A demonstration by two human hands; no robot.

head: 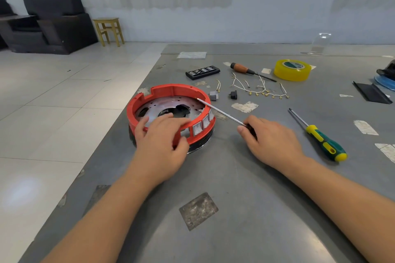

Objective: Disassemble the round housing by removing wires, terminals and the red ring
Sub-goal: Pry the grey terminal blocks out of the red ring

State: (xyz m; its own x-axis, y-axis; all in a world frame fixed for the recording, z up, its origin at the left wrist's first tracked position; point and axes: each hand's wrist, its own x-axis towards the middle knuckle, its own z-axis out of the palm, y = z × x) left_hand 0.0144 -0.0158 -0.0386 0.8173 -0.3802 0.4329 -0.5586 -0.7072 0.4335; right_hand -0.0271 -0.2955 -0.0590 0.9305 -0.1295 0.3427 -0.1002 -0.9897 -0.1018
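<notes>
From the head camera, I am looking down on the grey worktop (pixel 245 177) with the round housing (pixel 171 117) sitting near its left edge. My left hand (pixel 161 141) is gripping the near wall of the red ring (pixel 168 89), fingers curled over the rim and thumb pressing the outside, steadying the whole piece. My right hand (pixel 271 139) is clenching the dark handle of a thin screwdriver (pixel 220 111), whose shaft is crossing the ring's right side with the tip reaching the inner face of the far wall.

Loose wires with brass terminals (pixel 263 89) are lying well apart from the housing, behind it, beside two small removed switches (pixel 213 95). Three white switches (pixel 203 125) are sitting in the ring's right wall.

I am judging that the wiring is already out and the ring is the step in hand. The next move is probably calling for prying at the ring's inside catches while the left hand is keeping the housing from sliding. A green and yellow screwdriver (pixel 320 139) is lying idle to the right.
</notes>
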